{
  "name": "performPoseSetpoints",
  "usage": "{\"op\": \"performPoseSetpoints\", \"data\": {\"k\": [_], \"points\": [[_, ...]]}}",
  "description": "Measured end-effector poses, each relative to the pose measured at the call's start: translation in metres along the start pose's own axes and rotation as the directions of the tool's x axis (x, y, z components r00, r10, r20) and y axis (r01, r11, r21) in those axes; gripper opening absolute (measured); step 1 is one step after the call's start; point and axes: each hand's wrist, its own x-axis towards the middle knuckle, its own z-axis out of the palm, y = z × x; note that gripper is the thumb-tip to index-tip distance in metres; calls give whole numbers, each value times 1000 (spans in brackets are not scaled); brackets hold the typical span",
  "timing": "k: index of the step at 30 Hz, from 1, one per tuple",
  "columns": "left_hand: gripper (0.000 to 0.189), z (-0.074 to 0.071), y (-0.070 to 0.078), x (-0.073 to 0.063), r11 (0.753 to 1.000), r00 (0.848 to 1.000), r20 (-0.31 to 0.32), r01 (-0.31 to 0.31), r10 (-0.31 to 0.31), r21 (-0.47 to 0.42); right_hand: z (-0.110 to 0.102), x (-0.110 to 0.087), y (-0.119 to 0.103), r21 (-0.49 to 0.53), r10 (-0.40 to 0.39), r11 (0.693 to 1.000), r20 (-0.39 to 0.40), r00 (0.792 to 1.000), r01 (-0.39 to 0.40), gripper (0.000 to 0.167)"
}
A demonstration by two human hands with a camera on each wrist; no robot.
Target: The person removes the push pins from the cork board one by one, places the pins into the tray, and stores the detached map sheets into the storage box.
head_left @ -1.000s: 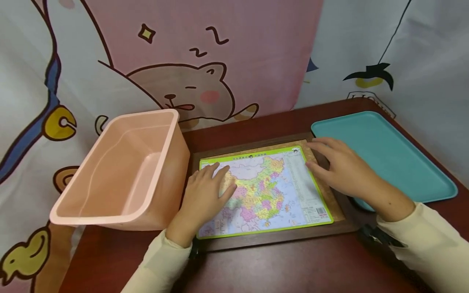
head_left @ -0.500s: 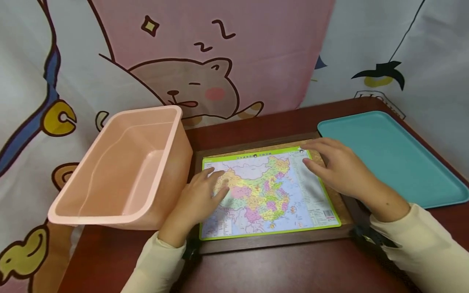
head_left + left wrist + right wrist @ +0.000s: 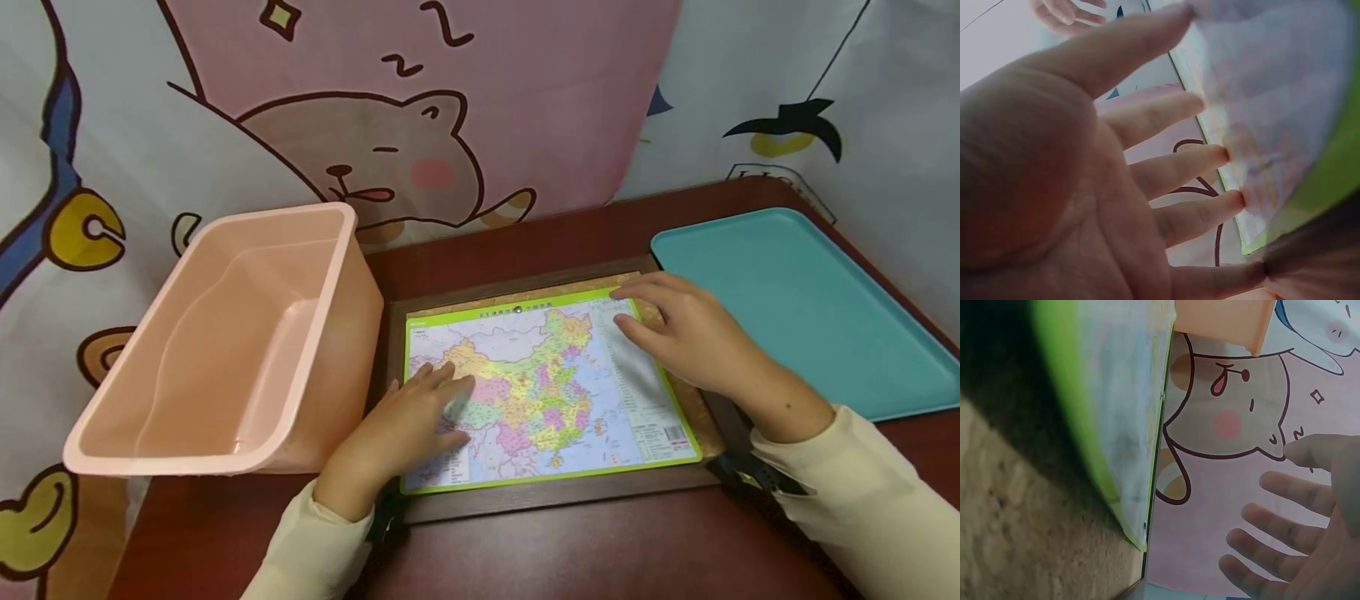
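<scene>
one map (image 3: 525,400) lies on the framed cork board (image 3: 562,492), middle of the table (image 3: 570,550), pink tub (image 3: 341,367) at the left edge, teal tray (image 3: 802,308) along the right. and the left hand (image 3: 397,433), fingers spread, tips touching the map's left side! right hand (image 3: 693,337), spread too, hovers over its far right corner.

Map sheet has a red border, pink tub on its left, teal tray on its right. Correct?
Border's wrong: the map sheet is edged in lime green, as the head view shows. Pink tub on its left, teal tray on its right: correct.
</scene>
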Motion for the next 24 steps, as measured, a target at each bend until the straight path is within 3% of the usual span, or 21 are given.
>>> {"op": "performPoseSetpoints", "data": {"k": [8,13,24], "points": [[68,2,0,0,1000,1000,-18,-22,23,17,2,1,1,-15,10,1000,16,1000,-9,31],[66,1,0,-2,1000,1000,-16,-21,21,4,4,1,2,-36,-25,999,-2,1000,24,26],[67,-2,-3,1,999,999,26,-35,36,-24,4,-2,7,-63,-18,998,7,1000,18,17]]}}
